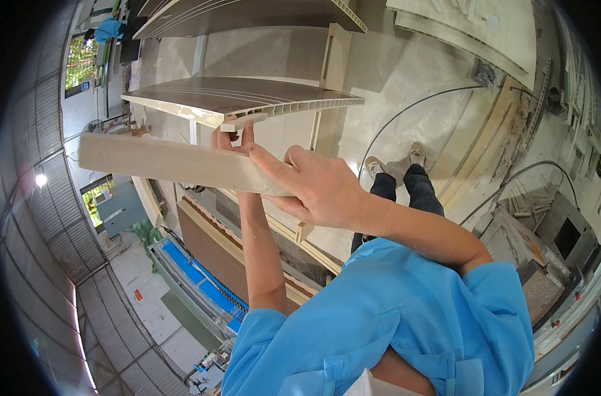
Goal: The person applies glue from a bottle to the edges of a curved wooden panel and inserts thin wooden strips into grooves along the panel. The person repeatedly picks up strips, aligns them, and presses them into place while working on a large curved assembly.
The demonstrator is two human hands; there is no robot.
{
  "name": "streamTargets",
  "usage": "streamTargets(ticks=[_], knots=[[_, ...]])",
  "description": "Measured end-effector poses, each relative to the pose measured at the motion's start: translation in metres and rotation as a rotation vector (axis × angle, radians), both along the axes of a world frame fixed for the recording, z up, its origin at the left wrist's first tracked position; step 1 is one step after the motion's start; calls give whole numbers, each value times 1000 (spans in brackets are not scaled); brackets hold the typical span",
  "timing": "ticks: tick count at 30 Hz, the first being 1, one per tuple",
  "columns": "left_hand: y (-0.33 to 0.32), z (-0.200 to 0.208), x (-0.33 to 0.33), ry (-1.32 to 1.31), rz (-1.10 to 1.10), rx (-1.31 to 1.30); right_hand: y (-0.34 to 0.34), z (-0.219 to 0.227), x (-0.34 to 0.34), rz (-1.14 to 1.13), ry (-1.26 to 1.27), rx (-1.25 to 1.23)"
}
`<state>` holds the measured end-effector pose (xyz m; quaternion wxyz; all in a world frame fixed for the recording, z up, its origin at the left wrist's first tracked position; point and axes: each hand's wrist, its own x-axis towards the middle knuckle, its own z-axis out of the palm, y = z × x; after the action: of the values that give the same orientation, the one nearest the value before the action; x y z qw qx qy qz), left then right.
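A long pale beige board (pixel 175 164) extends to the left across the view, raised in front of me. My right hand (pixel 320 185) is closed around its near right end, fingers over the face and thumb side below. Behind the board rises my left forearm, and my left hand (pixel 236 137) shows above the board's upper edge. Its fingers are bent around a short pale wooden strip (pixel 248 122) at the corner of a brown-topped door panel (pixel 241 94). The board hides part of this hand. Along the panel's edge, a row of hollow core cells is visible.
Another brown panel (pixel 248 23) lies beyond, on upright wooden supports (pixel 335 56). A pale panel stack (pixel 469 33) stands at the far right. A black hose (pixel 416 102) curves over the floor near my feet. A blue-topped machine (pixel 195 274) is at the left.
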<state>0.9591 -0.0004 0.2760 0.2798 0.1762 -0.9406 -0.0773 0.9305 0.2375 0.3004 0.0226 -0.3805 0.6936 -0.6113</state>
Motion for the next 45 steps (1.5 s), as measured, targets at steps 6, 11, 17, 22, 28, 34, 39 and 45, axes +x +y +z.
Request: streamTargets(ticks=[6, 11, 17, 22, 28, 34, 39, 45], knots=[[-14, -15, 7, 97, -127, 91, 0, -14, -4, -15, -10, -13], [-11, -25, 15, 29, -26, 311, -10, -42, -1, 27, -115, 321], [2, -28, 28, 179, 93, 605, -1, -24, 17, 86, -51, 83], [6, -7, 23, 110, 101, 513, -3, -23, 15, 54, -15, 38], [6, -17, 9, 201, 20, 482, 2, -30, 20, 34, -20, 46], [-22, -32, 0, -30, 58, 351, 6, -27, 9, -17, -29, 57], [-23, -42, 4, 27, -20, 271, 4, -29, 6, -38, -1, 23], [-19, -42, 8, 87, -108, 150, -15, -50, -12, -27, -78, 437]])
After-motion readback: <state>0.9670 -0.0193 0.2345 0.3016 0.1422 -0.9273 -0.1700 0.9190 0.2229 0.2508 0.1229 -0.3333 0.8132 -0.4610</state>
